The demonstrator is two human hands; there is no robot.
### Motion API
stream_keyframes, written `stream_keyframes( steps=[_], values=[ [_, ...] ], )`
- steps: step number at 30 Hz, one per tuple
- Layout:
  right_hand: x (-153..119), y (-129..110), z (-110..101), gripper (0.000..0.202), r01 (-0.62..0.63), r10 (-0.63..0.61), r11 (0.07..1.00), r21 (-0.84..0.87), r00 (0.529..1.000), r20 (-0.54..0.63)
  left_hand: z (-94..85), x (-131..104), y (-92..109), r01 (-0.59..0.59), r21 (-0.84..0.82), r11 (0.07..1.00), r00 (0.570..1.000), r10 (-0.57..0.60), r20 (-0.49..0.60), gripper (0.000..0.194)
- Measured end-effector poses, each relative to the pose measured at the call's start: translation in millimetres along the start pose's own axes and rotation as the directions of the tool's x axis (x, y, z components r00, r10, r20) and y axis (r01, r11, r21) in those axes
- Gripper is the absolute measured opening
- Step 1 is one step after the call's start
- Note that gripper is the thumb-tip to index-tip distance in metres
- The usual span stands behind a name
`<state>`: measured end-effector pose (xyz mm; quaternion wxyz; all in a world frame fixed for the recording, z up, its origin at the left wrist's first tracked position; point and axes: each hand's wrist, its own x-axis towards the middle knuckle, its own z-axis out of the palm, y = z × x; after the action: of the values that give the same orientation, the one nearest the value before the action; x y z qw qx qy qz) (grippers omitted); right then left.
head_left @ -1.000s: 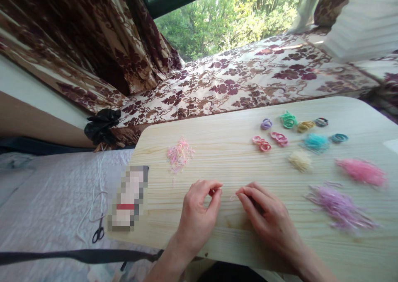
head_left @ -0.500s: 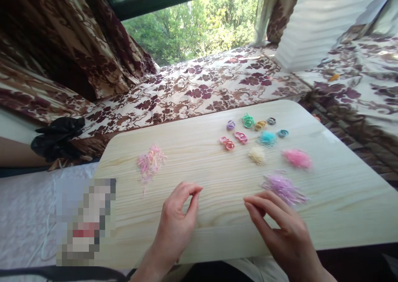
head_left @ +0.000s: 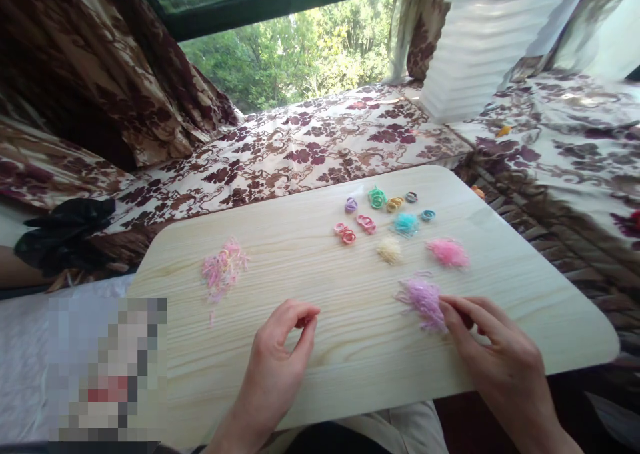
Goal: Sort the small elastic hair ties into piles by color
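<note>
My left hand (head_left: 280,361) is over the front middle of the table, thumb and fingertips pinched together. Whatever may be between them is too small to make out. Beside the right edge of a loose purple pile of small thin bands (head_left: 421,301), my right hand (head_left: 505,351) also has its thumb and index finger closed. I cannot make out what, if anything, is in that pinch. Just behind the purple pile lie a pink pile (head_left: 449,253) and a cream pile (head_left: 389,249). A mixed, mostly pink pile (head_left: 223,267) lies apart at the left.
Toward the back of the pale wooden table (head_left: 280,241) are a turquoise pile (head_left: 406,224) and small ring bands: green (head_left: 377,197), lavender (head_left: 351,205), yellow (head_left: 395,205), red (head_left: 345,233), pink (head_left: 366,224), blue (head_left: 428,215) and dark (head_left: 411,197). A flower-patterned ledge (head_left: 300,147) adjoins the far edge.
My right hand has moved rightward, from in front of the purple pile to its right edge. My left hand stays pinched in nearly the same place. The camera view has turned slightly right.
</note>
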<state>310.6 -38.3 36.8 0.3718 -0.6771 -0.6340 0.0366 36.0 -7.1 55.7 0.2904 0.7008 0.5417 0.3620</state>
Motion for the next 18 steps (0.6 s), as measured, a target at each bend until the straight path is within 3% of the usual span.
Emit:
stream_keyframes(
  steps=[5,9,18],
  values=[
    [0,1,-4,0.022,-0.011,0.011,0.999,-0.053,1.0,0.001,0.9,-2,-3,0.092,-0.054,0.994,0.996,-0.091,0.01,0.011],
    [0,-19,-3,0.02,0.046,-0.045,0.999,0.019,0.999,-0.026,0.2,-2,-6,0.219,-0.169,0.961,0.976,-0.214,0.051,0.011],
    [-5,-89,46,0.016,0.193,-0.271,0.876,0.443,0.955,0.119,-3.7,-1,-2,0.433,-0.444,0.784,0.894,-0.435,0.104,0.017]
  ],
)
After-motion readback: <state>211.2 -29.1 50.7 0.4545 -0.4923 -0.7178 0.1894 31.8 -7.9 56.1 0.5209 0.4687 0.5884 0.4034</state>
